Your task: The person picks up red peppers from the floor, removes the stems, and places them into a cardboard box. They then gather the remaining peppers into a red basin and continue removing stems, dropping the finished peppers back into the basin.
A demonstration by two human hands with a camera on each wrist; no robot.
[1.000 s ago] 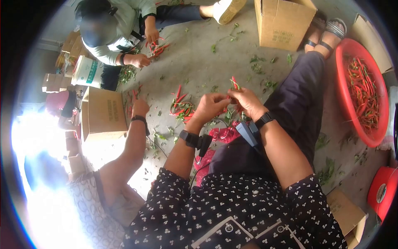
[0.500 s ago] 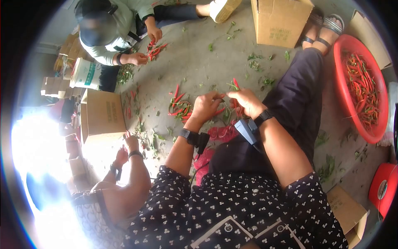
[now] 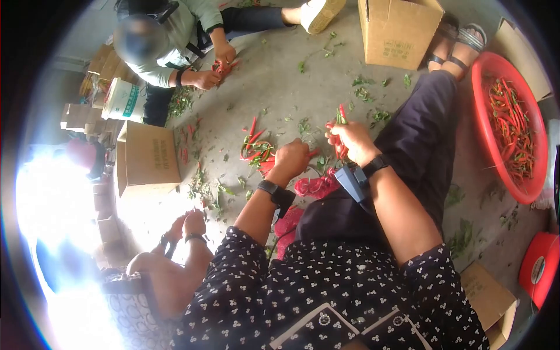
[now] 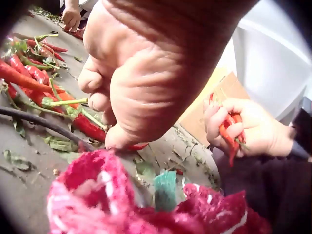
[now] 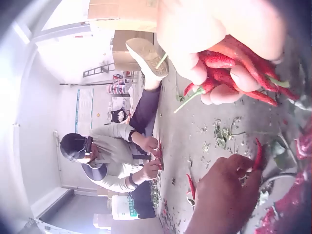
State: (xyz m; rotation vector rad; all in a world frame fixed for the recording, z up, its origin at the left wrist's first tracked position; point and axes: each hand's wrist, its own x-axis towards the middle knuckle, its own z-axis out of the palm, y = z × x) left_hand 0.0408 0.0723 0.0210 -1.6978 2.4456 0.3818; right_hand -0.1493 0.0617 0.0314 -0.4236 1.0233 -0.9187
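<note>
Several red chilies point(image 5: 229, 68) are gripped in my right hand point(image 3: 354, 142), with green stems sticking out past the curled fingers. My left hand point(image 3: 291, 157) is a short way to the left, beside a loose pile of red chilies with green stems point(image 3: 255, 150) on the floor. In the right wrist view, the left hand point(image 5: 224, 192) pinches one red chili point(image 5: 258, 153) between thumb and finger. The left wrist view has the pile point(image 4: 34, 73) just left of that hand point(image 4: 146, 87), and the chili-filled right hand point(image 4: 253, 126) behind it.
A red basin point(image 3: 476, 111) of chilies stands at the right, near a cardboard box point(image 3: 396, 35). Pink mesh point(image 3: 286, 224) lies by the dark trouser leg. Another box point(image 3: 149, 157), a white bucket point(image 3: 123, 100) and two other people working are at the left. Leaves litter the floor.
My hands have come apart: the left moved left and slightly down towards the pile, while the right stayed nearly in place, chilies still gripped. The person at lower left drew both hands back from the floor.
</note>
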